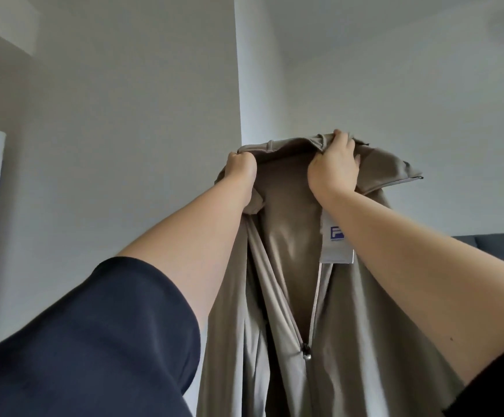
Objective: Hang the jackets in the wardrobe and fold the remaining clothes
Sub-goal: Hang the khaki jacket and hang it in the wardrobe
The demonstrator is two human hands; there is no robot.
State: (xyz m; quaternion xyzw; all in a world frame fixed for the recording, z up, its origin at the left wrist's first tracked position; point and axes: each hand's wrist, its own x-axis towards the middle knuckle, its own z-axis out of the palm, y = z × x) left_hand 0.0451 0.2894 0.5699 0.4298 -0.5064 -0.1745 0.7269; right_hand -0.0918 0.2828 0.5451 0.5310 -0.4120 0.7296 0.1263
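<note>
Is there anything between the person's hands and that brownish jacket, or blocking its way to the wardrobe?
Nothing lies between them: the left hand and right hand both already grip the jacket at its collar, held up high. No wardrobe or hanger shows in this view, so that path cannot be judged.

Both arms reaching up, hands gripping at the top.

I am seeing both bare forearms stretching up and forward, dark short sleeves showing at the upper arms. The left hand [241,164] is clenching into a fist, knuckles turned upward, fabric bunched inside it. The right hand [335,164] is sitting a little higher, wrist bent, fingers curling over the top edge and pinching it. The two hands are holding apart, side by side.
</note>
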